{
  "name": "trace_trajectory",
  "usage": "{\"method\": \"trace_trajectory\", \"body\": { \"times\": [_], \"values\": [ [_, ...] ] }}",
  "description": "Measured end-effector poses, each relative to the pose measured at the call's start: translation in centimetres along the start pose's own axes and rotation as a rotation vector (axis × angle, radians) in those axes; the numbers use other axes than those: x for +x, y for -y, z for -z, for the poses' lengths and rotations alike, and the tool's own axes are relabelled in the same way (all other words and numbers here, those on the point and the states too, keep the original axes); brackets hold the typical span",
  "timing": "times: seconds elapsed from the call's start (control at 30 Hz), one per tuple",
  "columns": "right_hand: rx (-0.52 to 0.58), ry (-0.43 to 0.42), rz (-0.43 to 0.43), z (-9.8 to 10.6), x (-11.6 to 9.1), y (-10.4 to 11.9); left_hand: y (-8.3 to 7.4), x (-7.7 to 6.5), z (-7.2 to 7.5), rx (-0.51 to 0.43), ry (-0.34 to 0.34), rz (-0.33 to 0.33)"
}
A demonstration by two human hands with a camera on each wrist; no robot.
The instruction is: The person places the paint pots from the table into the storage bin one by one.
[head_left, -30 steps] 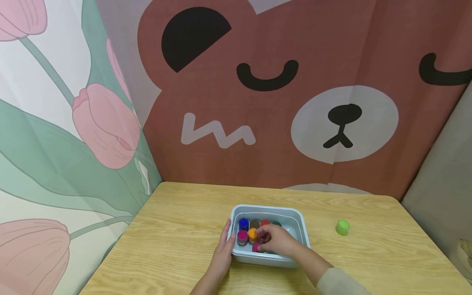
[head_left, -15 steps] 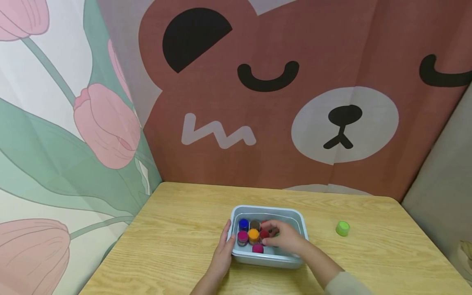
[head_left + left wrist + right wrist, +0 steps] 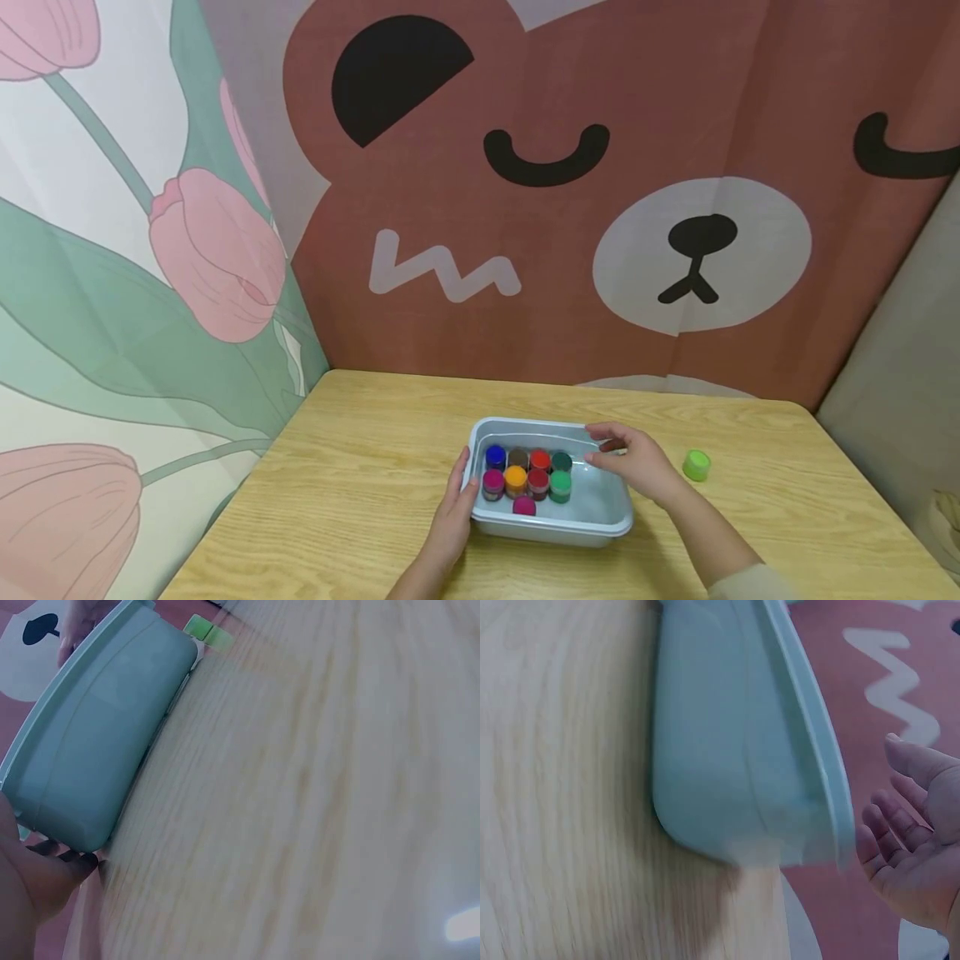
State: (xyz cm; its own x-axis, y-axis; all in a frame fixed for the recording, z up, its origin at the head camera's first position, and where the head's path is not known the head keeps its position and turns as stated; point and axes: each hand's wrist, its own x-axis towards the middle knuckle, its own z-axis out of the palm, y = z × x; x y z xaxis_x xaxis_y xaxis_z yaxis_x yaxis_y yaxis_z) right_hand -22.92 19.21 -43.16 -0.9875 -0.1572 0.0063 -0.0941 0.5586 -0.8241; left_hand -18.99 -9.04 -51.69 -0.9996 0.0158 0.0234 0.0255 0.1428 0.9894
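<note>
A pale blue plastic tub (image 3: 588, 521) sits on the wooden table. Inside, at its left and middle, small lidded paint jars stand in two rows, among them a blue jar (image 3: 496, 457), an orange jar (image 3: 515, 481) and a green jar (image 3: 560, 486). Nearer the front wall is a magenta jar (image 3: 524, 506), partly hidden by the rim. My left hand (image 3: 452, 510) grips the tub's left side, thumb at the rim and fingers along the outer wall. Over the right rim hovers my right hand (image 3: 633, 460), fingers loosely spread and holding nothing.
A light green jar (image 3: 697, 465) stands alone on the wooden table (image 3: 360, 483), right of the tub. Behind the table hangs a cloth with a bear print (image 3: 555, 333); a tulip-print cloth (image 3: 217, 250) hangs at the left.
My right hand has moved from the magenta jar, past the dark red and green ones, to above the tub's right rim. The green jar is now uncovered. My left hand has stayed put.
</note>
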Motion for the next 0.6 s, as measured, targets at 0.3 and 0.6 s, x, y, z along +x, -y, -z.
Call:
{"method": "trace_trajectory", "body": {
  "times": [0.3,0.6],
  "values": [
    [-0.035,-0.104,-0.027,3.9,-0.9,-3.1,0.1,0.0,0.0,-0.006,-0.001,0.003],
    [-0.083,-0.149,-0.095,6.3,-1.7,-6.4,-0.1,0.0,0.0,-0.010,-0.003,0.004]
  ]
}}
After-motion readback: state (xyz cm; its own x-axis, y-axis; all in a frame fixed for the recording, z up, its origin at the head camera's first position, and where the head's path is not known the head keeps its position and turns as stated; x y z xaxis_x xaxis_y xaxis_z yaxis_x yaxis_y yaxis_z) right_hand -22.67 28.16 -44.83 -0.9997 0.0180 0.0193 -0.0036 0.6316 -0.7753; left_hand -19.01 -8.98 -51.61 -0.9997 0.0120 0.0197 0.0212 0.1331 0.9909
